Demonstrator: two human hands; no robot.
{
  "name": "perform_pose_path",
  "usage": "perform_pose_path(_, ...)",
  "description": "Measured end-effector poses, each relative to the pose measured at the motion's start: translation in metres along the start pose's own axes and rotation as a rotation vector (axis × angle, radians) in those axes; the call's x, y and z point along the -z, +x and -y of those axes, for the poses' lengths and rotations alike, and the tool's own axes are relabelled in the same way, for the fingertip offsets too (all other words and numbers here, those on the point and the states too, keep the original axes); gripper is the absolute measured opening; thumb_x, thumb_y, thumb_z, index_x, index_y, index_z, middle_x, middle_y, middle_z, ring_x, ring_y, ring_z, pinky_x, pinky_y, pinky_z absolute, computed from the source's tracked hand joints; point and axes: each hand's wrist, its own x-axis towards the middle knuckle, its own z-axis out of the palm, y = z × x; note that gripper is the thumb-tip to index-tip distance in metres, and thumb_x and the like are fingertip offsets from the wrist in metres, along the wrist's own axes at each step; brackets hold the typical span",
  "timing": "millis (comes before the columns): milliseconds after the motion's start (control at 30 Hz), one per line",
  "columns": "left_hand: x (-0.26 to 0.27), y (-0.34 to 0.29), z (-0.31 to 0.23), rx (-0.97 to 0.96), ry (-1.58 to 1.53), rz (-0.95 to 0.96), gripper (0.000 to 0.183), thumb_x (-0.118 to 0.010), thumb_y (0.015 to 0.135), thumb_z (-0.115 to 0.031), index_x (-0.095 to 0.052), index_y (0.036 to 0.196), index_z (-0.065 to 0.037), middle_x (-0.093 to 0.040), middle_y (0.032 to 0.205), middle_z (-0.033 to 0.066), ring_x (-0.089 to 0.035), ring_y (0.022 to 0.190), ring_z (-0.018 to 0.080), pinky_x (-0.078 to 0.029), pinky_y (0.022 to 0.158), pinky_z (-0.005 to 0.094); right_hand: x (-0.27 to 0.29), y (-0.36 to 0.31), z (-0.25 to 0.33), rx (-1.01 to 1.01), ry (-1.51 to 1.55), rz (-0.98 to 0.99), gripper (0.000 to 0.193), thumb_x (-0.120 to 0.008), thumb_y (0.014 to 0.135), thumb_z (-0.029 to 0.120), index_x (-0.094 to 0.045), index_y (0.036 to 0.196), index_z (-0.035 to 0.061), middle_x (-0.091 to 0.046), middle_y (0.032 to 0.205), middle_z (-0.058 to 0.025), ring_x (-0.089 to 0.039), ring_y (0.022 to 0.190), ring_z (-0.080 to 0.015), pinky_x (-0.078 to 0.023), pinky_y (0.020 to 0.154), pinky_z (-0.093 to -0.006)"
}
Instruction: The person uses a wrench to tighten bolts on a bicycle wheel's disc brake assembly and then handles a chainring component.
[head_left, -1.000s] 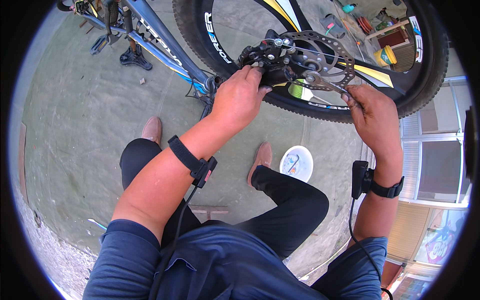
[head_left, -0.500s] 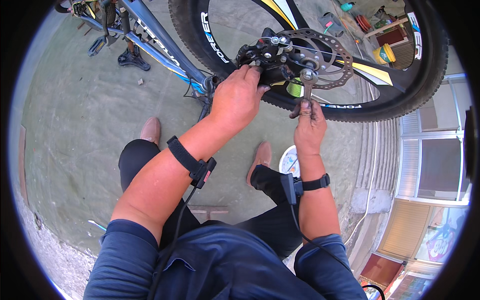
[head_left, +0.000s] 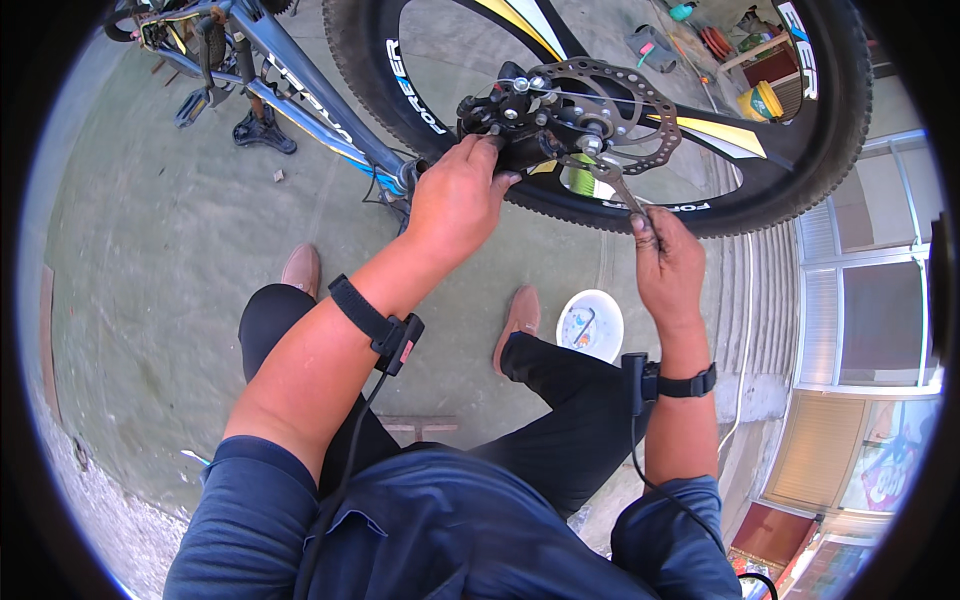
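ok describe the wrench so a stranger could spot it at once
Find the big black bicycle wheel, then the perforated brake disc at its hub. Just below, the right hand grips the wrench: a straight metal handle with a widened head, not a holed ring.

You wear this camera on your head, the left one of a side-by-side pair, and it looks down over your shirt at your hands, fairly near, with the floor farther below; the fisheye lens sees wide, bends straight edges toward the dark round rim, and crops the wheel above
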Motion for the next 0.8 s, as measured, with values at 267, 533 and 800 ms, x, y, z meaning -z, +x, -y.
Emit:
perform_pose_path(267,0.000,0.000,0.003,-0.015,0.012,-0.003,0.039,-0.071,0.081,-0.014,-0.056,0.113,0.005,-0.062,0.104,0.0205,-0.063,0.092,0.0387,-0.053,0.074,0.0443,0.053,0.054,0.027,0.157,-0.372,0.227,0.012,-0.063,0.088,0.020,-0.066,0.091,0.0083,-0.062,0.076,-0.0144,-0.061,0.073,-0.0361,-0.047,0.062,-0.0425)
perform_pose_path(533,-0.004,0.001,0.002,-0.023,0.006,-0.016,0.040,-0.071,0.081,-0.016,-0.057,0.112,0.005,-0.062,0.103,0.0201,-0.063,0.091,0.0384,-0.053,0.074,0.0443,0.029,0.044,0.002,0.041,-0.080,0.224,0.013,-0.062,0.092,0.019,-0.064,0.095,0.0065,-0.059,0.073,-0.0144,-0.056,0.065,-0.0353,-0.045,0.059,-0.0366)
perform_pose_path(800,-0.005,0.002,0.000,-0.065,0.050,-0.088,0.038,-0.073,0.079,-0.017,-0.059,0.106,0.005,-0.063,0.096,0.0182,-0.063,0.087,0.0364,-0.053,0.069,0.0432,0.015,0.043,0.003,0.043,-0.085,0.167,0.024,-0.061,0.094,0.026,-0.057,0.083,0.0051,-0.053,0.067,-0.0157,-0.051,0.062,-0.0367,-0.042,0.055,-0.0381)
